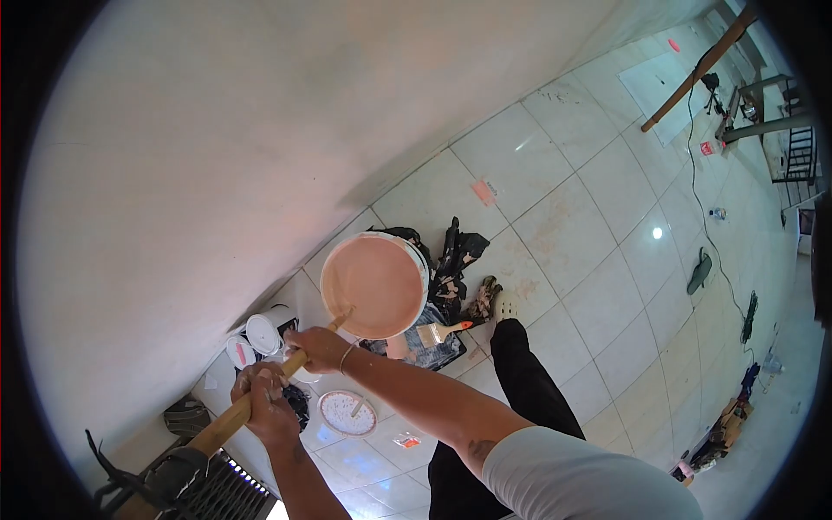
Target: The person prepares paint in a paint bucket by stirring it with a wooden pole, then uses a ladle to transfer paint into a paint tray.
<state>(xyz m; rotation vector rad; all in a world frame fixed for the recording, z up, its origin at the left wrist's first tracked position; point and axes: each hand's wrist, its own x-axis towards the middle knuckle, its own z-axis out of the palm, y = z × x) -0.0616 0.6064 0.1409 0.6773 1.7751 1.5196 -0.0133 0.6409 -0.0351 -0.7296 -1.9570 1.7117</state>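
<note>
A wooden pole (224,428) runs slantwise from the lower left, its tip dipping into a large white bucket (425,279). Salmon-pink paint (374,282) fills much of the bucket. My right hand (317,349) is closed around the pole close to the bucket's rim. Farther back along the same pole, my left hand (267,406) grips it too. Beside the bucket, a paintbrush (443,333) with an orange-tipped handle lies on a dark, paint-smeared tray (442,354).
Crumpled black plastic (459,251) lies against the bucket. White tubs (263,334) and a round speckled lid (347,413) are near my hands. A pale wall (217,156) rises behind. A cable (696,186), a sandal (698,271) and another wooden pole (693,74) are on the right.
</note>
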